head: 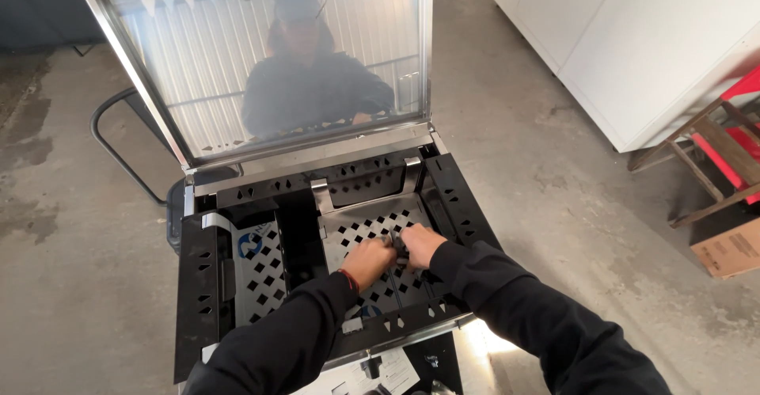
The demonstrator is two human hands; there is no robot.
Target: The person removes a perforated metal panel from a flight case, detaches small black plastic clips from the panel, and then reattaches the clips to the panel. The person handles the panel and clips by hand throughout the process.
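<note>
Open black grill body [198, 284] on concrete floor [554, 150], shiny lid [269, 55] raised — perforated metal tray [356, 233] inside, right of centre. Left hand [369, 257] and right hand [421, 244] both closed on a small dark tool [398, 246] over that tray — knuckles touching.

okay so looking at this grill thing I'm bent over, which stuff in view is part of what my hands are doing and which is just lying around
In hand:
- left hand and right hand, together on a small dark part, too small to identify
- perforated metal tray under them
- black firebox frame
- raised shiny lid

Lying about:
- paper sheet below the frame
- white cabinets
- red wooden chair
- cardboard box
</note>
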